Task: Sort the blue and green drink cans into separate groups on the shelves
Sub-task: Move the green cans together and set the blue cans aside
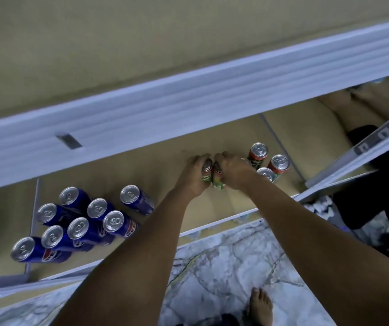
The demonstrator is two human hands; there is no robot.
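Eight blue cans [80, 222] stand upright, clustered at the left of the lower shelf [165, 165], one slightly apart. Two green cans [212, 175] stand side by side mid-shelf, held; three more green cans [268, 161] stand close together just right of them

Left hand [194, 175]: fingers curled round a green can [207, 171], just left of the right hand.
Right hand [233, 171]: gripping a second green can [218, 178], knuckles up.
Forearms: bare, outstretched, converging.
Foot [260, 307]: bare, below.
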